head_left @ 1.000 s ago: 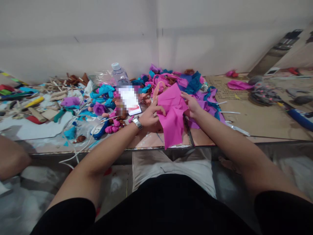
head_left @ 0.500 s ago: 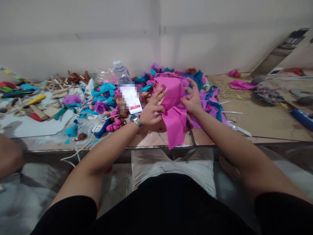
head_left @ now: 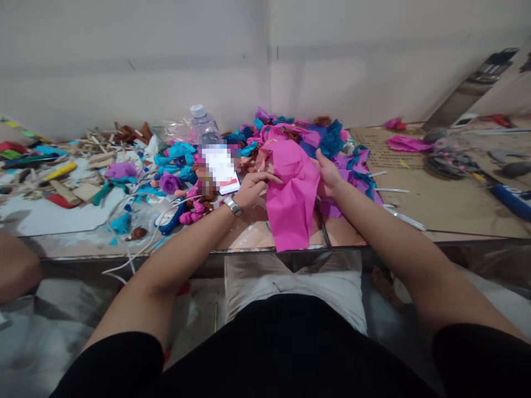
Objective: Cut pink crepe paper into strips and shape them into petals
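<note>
1. Head view: the person's left hand (head_left: 251,190) is narrowed at the near side of a bright pink, thin, creased sheet (head_left: 292,199), its index finger across the front; it appears to hold that edge, though the thumb's grip is unclear.
2. Head view: the right hand (head_left: 329,174) is at the sheet's opposite edge, thumb raised and fingers largely behind the material; whether they pinch it, I cannot tell.
3. Head view: the sheet lies between both hands, its lower end hanging below them near the table's front edge. Light, even tension from each side would probably smooth the creases without tearing.
4. Head view: a heap of crumpled multicoloured sheet pieces (head_left: 286,134) sits just beyond the hands, and a phone with a lit screen (head_left: 228,185) left of the left hand. Working slightly nearer the body should avoid snagging either.
</note>
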`<move>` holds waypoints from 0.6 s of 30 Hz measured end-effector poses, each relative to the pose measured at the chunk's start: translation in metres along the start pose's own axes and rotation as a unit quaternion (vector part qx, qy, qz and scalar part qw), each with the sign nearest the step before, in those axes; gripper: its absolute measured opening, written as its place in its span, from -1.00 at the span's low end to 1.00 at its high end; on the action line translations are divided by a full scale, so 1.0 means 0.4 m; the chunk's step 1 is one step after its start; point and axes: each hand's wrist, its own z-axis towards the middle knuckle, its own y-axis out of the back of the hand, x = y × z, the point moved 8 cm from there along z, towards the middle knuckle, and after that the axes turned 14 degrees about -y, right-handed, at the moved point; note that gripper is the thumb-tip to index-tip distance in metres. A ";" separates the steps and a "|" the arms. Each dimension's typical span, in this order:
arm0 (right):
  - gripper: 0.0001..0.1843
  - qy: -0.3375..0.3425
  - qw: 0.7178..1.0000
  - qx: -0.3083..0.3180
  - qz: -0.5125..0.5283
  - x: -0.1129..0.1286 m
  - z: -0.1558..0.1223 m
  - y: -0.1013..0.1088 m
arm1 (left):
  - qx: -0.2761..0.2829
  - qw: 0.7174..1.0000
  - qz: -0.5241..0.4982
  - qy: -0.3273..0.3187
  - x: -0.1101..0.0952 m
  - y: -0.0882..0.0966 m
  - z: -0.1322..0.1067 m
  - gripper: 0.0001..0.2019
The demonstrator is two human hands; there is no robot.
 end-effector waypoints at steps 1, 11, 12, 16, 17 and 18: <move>-0.44 0.010 1.000 0.012 0.006 0.004 -0.003 -0.005 | -0.010 1.000 0.000 0.000 -0.004 0.004 0.000 -0.73; -0.27 0.168 0.985 -0.037 0.001 0.072 -0.011 0.042 | -0.024 1.000 0.005 -0.014 0.002 -0.003 0.001 -0.54; -0.27 0.195 0.980 -0.048 -0.017 0.083 -0.019 0.042 | -0.018 1.000 0.011 -0.019 -0.001 -0.001 0.003 -0.49; -0.34 0.261 0.955 -0.073 -0.121 0.097 -0.050 0.025 | 0.046 0.997 0.045 -0.043 -0.015 -0.008 0.008 -0.14; -0.35 0.261 0.951 -0.076 -0.145 0.093 -0.052 0.019 | 0.063 0.996 0.052 -0.041 -0.014 -0.013 0.008 -0.10; -0.36 0.257 0.950 -0.081 -0.159 0.087 -0.051 0.017 | 0.076 0.995 0.059 -0.035 -0.009 -0.017 0.006 -0.07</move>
